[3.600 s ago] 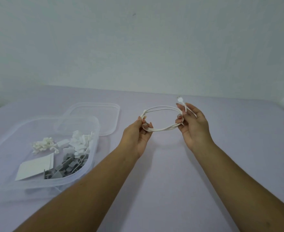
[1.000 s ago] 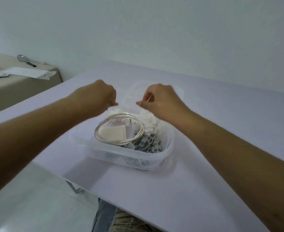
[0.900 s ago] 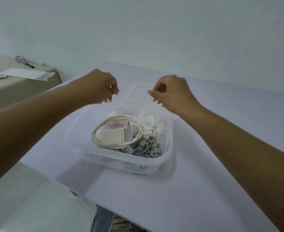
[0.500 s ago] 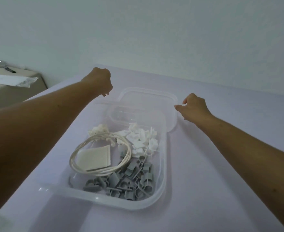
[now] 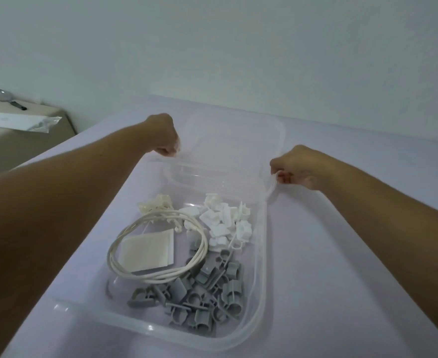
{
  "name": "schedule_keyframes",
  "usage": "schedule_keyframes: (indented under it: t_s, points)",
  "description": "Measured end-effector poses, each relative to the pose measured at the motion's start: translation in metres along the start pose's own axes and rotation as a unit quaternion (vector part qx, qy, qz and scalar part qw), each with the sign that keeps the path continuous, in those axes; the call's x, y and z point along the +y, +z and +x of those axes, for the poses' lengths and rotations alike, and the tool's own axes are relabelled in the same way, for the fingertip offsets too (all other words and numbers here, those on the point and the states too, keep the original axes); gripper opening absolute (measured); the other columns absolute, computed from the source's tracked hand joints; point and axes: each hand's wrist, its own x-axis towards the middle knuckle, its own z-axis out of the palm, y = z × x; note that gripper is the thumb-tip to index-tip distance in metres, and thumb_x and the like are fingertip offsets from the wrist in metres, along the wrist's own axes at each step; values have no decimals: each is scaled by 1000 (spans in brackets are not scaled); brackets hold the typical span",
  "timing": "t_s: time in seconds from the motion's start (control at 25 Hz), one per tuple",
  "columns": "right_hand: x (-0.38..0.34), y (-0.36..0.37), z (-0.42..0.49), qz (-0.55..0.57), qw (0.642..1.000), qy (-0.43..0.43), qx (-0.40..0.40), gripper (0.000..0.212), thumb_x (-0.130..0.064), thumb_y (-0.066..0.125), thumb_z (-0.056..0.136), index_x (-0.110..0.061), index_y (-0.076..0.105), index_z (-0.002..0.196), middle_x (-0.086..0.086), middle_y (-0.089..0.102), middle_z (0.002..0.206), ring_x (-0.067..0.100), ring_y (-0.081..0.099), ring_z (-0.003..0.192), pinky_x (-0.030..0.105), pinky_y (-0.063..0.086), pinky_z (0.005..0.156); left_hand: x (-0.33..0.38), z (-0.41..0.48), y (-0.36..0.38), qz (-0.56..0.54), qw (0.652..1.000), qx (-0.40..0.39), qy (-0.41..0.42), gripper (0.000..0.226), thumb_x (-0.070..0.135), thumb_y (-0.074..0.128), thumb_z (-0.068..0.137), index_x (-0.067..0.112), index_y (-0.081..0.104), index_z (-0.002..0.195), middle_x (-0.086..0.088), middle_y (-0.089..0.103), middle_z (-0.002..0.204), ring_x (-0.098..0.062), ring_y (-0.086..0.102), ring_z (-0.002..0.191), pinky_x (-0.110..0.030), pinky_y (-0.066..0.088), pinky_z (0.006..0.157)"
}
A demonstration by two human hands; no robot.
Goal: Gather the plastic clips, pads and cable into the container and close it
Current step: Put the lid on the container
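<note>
A clear plastic container [image 5: 260, 254] stands on the lilac table in front of me. Inside it lie a coiled white cable [image 5: 204, 248], a square pale pad [image 5: 148, 250], white clips [image 5: 223, 223], cream clips [image 5: 156, 205] and a heap of grey clips [image 5: 205, 301]. The clear lid [image 5: 228, 140] sits just beyond the container, and its near edge overlaps the container's far end. My left hand [image 5: 163, 136] grips the lid's left edge with curled fingers. My right hand [image 5: 298, 166] pinches the lid's right edge.
At the far left a beige cabinet [image 5: 19, 148] holds a spoon [image 5: 2, 95] and a flat plastic-wrapped paper [image 5: 14, 121]. The table's left edge [image 5: 57, 148] runs diagonally under my left forearm. A plain wall rises behind the table.
The cable, held in both hands earlier, now lies in the container. Both hands have moved past the container and taken hold of the lid's two side edges.
</note>
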Motion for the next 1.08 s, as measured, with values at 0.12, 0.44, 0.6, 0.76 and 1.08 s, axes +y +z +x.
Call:
schedule_keyframes:
  t_s: [0.12,0.44,0.6,0.76,1.08]
  points:
    - [-18,-12,-29,-65,986,-154,17,7,-2,59,87,-7,54,88,13,59,89,20,62,69,31,58,67,-2,-29,-25,-247,964,87,50,14,-9,58,86,2,66,87,-20,68,107,-30,69,89,-25,60,67]
    - [2,-2,-140,-268,833,-467,132,48,-53,29,90,-22,39,126,15,65,73,29,67,64,45,58,63,-57,-147,-56,-632,768,-64,81,35,28,48,89,-4,57,101,-25,59,105,-33,55,111,-34,45,104]
    - [32,10,-158,-216,843,-481,105,34,-21,50,97,-19,50,131,8,69,88,19,64,72,27,49,70,-81,-193,-42,-621,776,-53,93,43,16,53,77,1,58,116,-16,64,118,-24,66,106,-33,54,93]
    - [57,27,-176,-156,890,-429,10,49,-3,47,96,-29,47,138,3,51,143,13,35,141,35,35,114,-92,-218,-17,-541,838,-16,65,36,12,38,95,9,62,122,-4,69,116,-17,66,102,-24,57,78]
    - [62,46,-200,46,954,-290,-51,36,-54,43,88,-56,54,122,-24,21,153,-6,18,143,30,22,119,-102,-237,11,-500,858,52,108,37,7,42,97,18,61,128,8,69,121,-9,66,107,-15,56,78]
